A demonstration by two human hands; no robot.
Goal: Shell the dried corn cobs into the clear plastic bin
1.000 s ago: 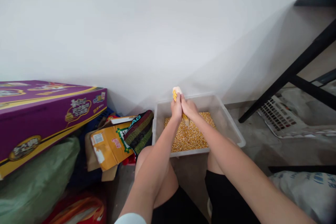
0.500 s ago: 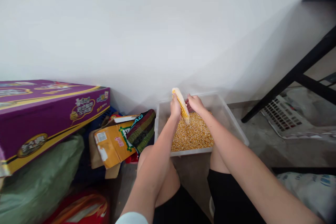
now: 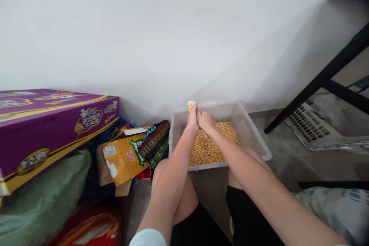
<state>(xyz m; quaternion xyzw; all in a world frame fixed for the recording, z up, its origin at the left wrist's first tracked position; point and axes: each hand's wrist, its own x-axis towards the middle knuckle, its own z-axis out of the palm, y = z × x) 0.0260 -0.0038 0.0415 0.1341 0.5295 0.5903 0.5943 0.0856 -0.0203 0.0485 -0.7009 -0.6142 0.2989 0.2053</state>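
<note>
A partly stripped corn cob (image 3: 191, 104) is held over a translucent plastic bin (image 3: 253, 134). Its top end pokes out above my hands, and a bit of the lower end shows beneath them; the middle is covered. My left hand (image 3: 193, 118) wraps round the cob. Pressed against it from the right is my right hand (image 3: 206, 120), its fingers curled over the cob. Loose yellow corn kernels (image 3: 206, 150) spread across the bottom of the bin below both hands.
To the left are a large purple carton (image 3: 63, 127), a flattened orange box (image 3: 125, 157), a dark mesh bag (image 3: 155, 144) and a green sack (image 3: 46, 196). A white plastic basket (image 3: 314, 130) stands at right behind a black table leg (image 3: 300, 100). A white wall rises behind the bin.
My right hand has moved left from beside the cob and closed onto it. The cob, earlier largely in sight, is now mostly covered by both hands.
</note>
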